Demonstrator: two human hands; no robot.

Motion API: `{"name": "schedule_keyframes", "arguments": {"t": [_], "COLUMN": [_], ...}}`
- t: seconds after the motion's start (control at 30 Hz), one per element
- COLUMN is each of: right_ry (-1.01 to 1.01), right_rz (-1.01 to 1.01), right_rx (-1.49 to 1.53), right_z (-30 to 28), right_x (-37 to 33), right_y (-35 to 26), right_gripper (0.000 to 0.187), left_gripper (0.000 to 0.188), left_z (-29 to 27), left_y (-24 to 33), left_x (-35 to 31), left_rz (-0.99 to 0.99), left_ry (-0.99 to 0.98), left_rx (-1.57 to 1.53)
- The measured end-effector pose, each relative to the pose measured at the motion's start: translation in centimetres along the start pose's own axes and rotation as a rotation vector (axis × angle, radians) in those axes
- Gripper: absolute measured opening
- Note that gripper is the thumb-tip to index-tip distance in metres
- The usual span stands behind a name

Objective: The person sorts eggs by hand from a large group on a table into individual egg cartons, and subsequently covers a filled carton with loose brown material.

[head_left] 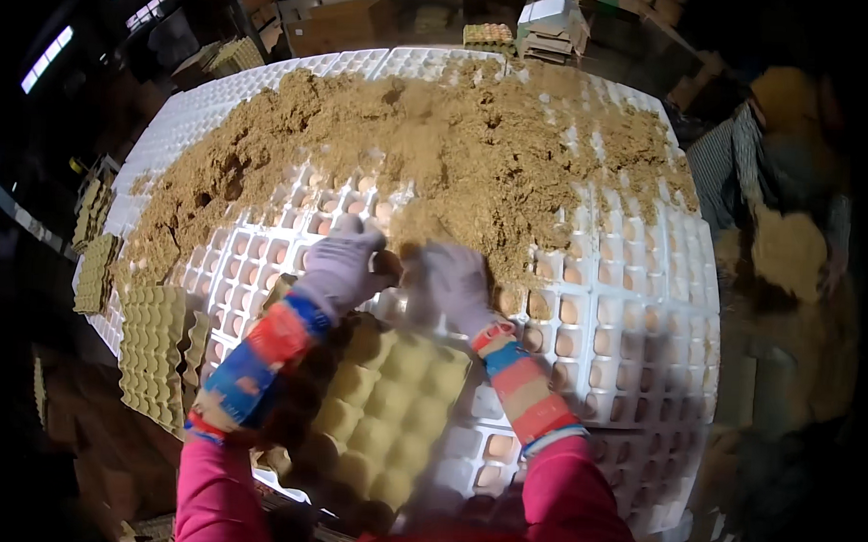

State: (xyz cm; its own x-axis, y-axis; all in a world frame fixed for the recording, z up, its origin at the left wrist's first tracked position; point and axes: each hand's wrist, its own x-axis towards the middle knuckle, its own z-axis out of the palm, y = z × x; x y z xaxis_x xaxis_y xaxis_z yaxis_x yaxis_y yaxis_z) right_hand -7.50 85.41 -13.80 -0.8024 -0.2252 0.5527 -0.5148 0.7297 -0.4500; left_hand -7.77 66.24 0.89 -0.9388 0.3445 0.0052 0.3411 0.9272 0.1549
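My left hand [339,269], in a pale glove, is closed with a brown egg [387,268] at its fingertips. Close beside it, my right hand [457,287], gloved alike, reaches to the edge of the heaped sawdust-like material [477,166]; motion smears its fingers, so their grip cannot be made out. Below both hands lies a yellowish pulp egg tray [395,390], its cups apparently bare in the part I see. White cell trays [587,312] holding many brown eggs [570,309] spread around and under the loose brown material.
More pulp trays [151,356] stand tilted at the left edge, with others [95,274] behind them. At the far side are a stack of filled egg trays [489,37] and some cartons [551,29]. A person [787,170] is at the right, in shadow.
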Motion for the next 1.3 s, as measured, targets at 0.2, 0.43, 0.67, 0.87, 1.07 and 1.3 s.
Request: {"name": "schedule_keyframes", "arguments": {"t": [0.2, 0.43, 0.67, 0.87, 1.07, 1.3], "right_ry": [0.435, 0.264, -0.015, -0.51, -0.491, -0.4], "right_rz": [0.333, 0.262, 0.174, -0.39, -0.105, -0.181], "right_rx": [0.437, 0.239, -0.069, -0.564, -0.994, -0.373], "right_z": [-6.3, -6.6, -5.5, -2.6, -6.7, -2.2], "right_x": [-3.5, -6.3, -3.0, 5.5, 7.7, 2.6], "right_y": [0.4, 0.1, -0.6, 5.1, 12.7, 5.4], "right_gripper": [0.03, 0.025, 0.034, 0.033, 0.026, 0.041], "left_gripper": [0.045, 0.041, 0.036, 0.04, 0.058, 0.07], "left_z": [4.4, 8.2, 8.4, 6.8, 6.3, 6.8], "left_y": [0.4, 1.2, -0.4, -1.0, -2.7, -2.1], "left_x": [3.2, 4.2, 3.7, 2.5, 4.1, 9.8], "left_rz": [0.001, 0.192, 0.372, 0.321, 0.5, 0.06], "left_ry": [-0.382, -0.523, -0.629, -0.562, -0.381, -0.447], "left_rx": [0.115, 0.02, -0.238, -0.093, -0.036, 0.375]}}
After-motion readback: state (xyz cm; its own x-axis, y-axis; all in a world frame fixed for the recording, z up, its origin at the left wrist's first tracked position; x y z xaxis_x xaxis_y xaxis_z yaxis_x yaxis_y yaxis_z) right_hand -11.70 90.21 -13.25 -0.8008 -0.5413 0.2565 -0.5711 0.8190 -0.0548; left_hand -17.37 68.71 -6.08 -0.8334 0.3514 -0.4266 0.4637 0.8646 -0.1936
